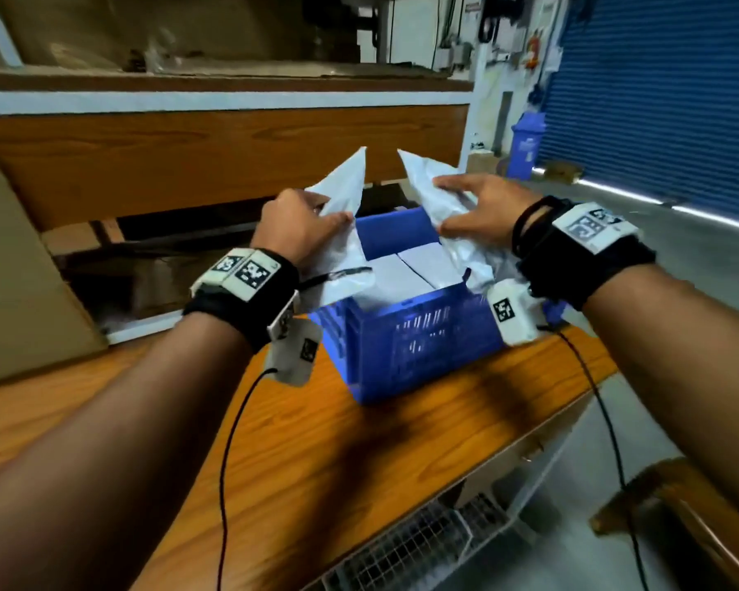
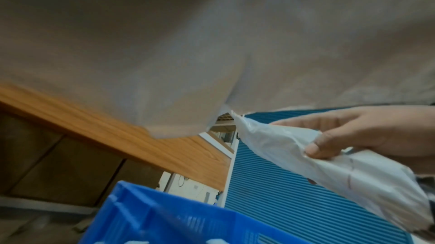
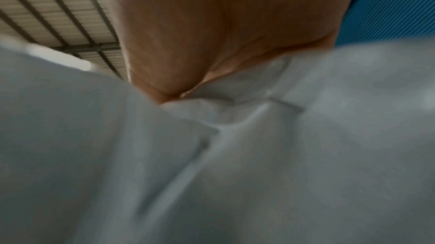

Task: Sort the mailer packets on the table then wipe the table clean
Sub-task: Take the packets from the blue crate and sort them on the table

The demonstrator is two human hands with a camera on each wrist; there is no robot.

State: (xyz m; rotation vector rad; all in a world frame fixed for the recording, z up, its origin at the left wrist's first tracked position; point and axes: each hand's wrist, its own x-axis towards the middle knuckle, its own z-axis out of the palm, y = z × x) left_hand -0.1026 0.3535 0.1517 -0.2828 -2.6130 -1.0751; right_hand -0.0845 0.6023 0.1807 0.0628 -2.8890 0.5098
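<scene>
A blue slotted crate [image 1: 406, 351] stands on the wooden table [image 1: 316, 454], with white mailer packets [image 1: 406, 270] stacked inside it. My left hand [image 1: 299, 226] grips one white mailer packet [image 1: 342, 194] above the crate's left side. My right hand [image 1: 483, 215] grips a second white mailer packet [image 1: 427, 181] above the right side. Both packets point up and away from me. The left wrist view shows the right hand [image 2: 353, 132] pinching its packet [image 2: 306, 158] over the crate rim [image 2: 146, 216]. A blurred packet [image 3: 235, 155] fills the right wrist view.
A wooden shelf unit [image 1: 214, 151] stands just behind the table, with cardboard [image 1: 22, 275] at the left. A blue roller shutter [image 1: 666, 96] and a blue bin [image 1: 525, 142] are at the far right. The table's right edge drops to the floor, near a wooden stool [image 1: 683, 518].
</scene>
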